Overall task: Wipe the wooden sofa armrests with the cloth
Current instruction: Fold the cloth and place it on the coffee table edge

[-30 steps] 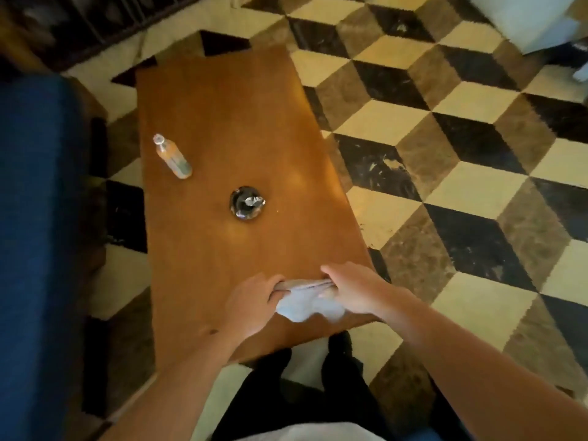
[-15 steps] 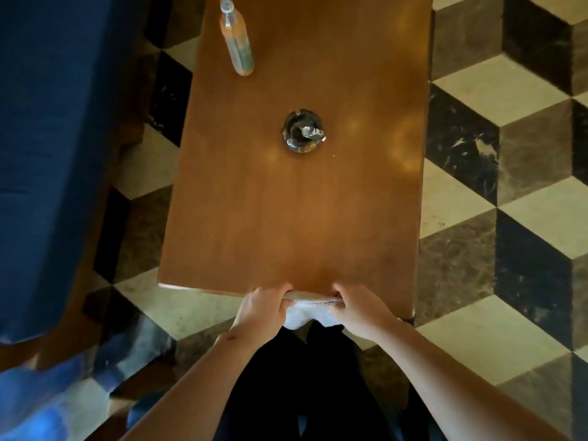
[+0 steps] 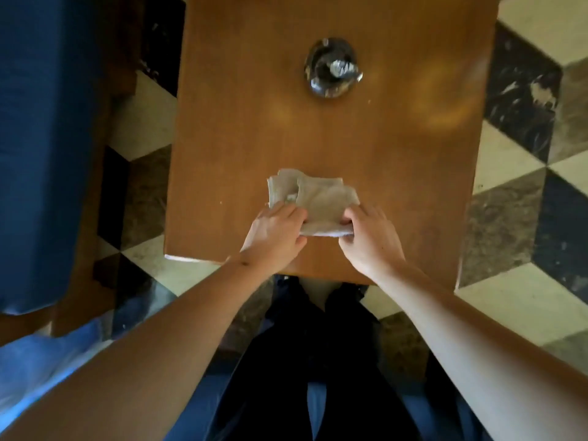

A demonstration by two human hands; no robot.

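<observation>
A folded pale grey cloth [image 3: 318, 198] lies flat on the wooden coffee table [image 3: 222, 138], near its front edge. My left hand [image 3: 275, 237] pinches the cloth's near left corner. My right hand [image 3: 370, 240] pinches its near right corner. Both hands rest on the tabletop. The blue sofa [image 3: 41, 138] runs along the left, with dark wooden framing [image 3: 86, 281] beside and below its cushion. No armrest shows clearly.
A dark glass ashtray [image 3: 331, 68] sits on the table beyond the cloth. The floor around is a chequered tile pattern [image 3: 525, 192]. My dark trouser legs [image 3: 318, 361] stand just before the table's front edge.
The cloth went from hanging between my hands at the table's front edge to lying flat on the tabletop. The view closed in, and the spray bottle left the frame.
</observation>
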